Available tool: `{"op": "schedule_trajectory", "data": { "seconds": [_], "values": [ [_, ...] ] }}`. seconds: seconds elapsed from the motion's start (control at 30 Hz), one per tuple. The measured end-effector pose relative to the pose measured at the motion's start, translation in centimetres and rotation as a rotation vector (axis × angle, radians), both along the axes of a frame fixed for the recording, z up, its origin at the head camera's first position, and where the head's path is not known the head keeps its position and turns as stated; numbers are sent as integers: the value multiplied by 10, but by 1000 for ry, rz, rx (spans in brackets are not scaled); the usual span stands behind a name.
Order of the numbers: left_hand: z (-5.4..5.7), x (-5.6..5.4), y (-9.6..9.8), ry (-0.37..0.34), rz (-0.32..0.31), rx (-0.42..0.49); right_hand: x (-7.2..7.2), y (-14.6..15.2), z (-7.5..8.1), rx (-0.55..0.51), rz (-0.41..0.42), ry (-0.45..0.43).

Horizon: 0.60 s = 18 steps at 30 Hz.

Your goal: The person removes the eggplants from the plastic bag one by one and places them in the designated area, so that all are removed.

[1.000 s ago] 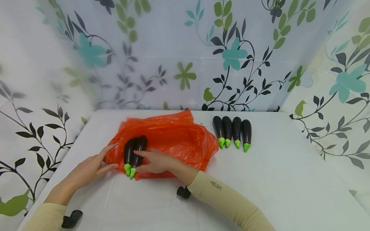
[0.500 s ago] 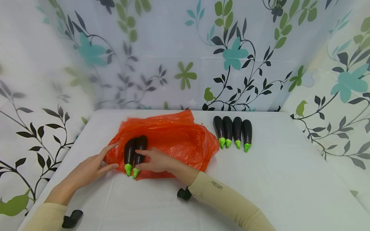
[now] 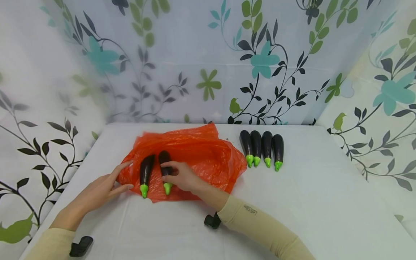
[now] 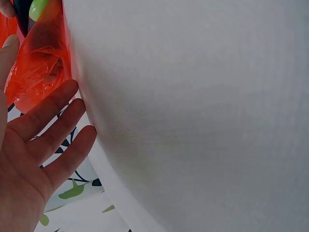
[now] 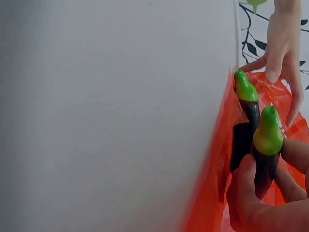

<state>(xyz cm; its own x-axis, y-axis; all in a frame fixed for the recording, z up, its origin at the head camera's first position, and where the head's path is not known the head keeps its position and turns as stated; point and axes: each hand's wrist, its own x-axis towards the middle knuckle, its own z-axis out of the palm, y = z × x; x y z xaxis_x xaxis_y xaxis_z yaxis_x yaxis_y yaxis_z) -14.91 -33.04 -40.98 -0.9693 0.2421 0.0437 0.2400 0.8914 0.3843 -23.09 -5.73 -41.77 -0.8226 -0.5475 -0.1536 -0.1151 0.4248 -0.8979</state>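
Note:
My right hand (image 3: 183, 176) pinches a dark purple eggplant (image 3: 165, 159) with a bright green stem end, over the left part of an orange-red plastic bag (image 3: 201, 166). In the right wrist view the thumb and fingers close round this eggplant (image 5: 266, 159) just below its green end. A second eggplant (image 3: 147, 169) lies to its left on the bag, apart from it. My left hand (image 3: 97, 191) rests at the bag's left edge, its fingers extended. The left wrist view shows that hand (image 4: 43, 150) with fingers spread beside the crinkled bag (image 4: 41, 72).
Several more eggplants (image 3: 261, 148) lie side by side on the white table (image 3: 312, 202), right of the bag. Dark wrist-worn devices (image 3: 81, 246) show beside both forearms. A curtain (image 3: 182, 43) with leaf and flower prints hangs behind the table.
My right hand has gone from touching the right-hand eggplant to gripping it, and has shifted it rightward, apart from the other one. My left hand has stayed in place.

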Motion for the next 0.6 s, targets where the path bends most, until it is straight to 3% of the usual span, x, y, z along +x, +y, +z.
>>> {"op": "schedule_trajectory", "data": {
  "seconds": [0.33, 0.6],
  "values": [
    [-1, 0, -1, -23, 15, 11, 7, 27, 10, 2, 42, -10],
    [1, 0, -1, -28, 13, 16, 17, 60, 29, -70, 107, -24]
  ]
}}
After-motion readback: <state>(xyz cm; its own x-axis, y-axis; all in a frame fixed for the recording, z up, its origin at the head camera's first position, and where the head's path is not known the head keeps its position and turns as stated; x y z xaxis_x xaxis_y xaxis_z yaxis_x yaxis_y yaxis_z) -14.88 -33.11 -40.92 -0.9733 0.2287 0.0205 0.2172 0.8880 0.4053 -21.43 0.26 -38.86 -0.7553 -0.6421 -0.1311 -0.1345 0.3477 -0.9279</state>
